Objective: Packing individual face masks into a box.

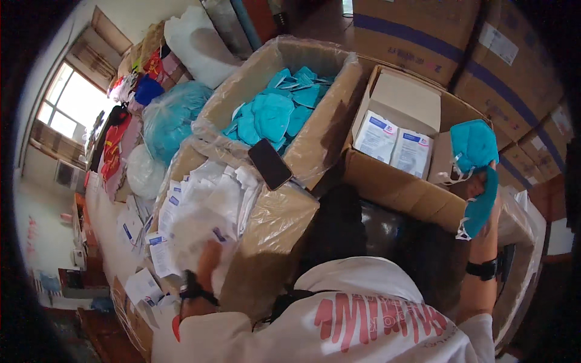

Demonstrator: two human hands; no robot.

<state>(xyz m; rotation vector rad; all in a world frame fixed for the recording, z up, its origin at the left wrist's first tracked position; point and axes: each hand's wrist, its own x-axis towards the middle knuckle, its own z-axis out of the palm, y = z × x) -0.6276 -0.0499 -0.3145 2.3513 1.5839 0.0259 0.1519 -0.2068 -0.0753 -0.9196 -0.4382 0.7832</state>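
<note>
The right hand (484, 193) is clamped on teal masks (475, 148) whose dangling straps could snag the open box (399, 187) just below, while the left hand (209, 257) lies flat among white pouches (200, 206).

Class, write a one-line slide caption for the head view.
Right hand holds teal masks; left hand reaches into a box of white packets.

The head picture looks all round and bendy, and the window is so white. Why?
Head view: a fisheye lens bends the box edges toward a dark round rim; the window is blown out by daylight; the left hand in the white packets is slightly blurred.
</note>
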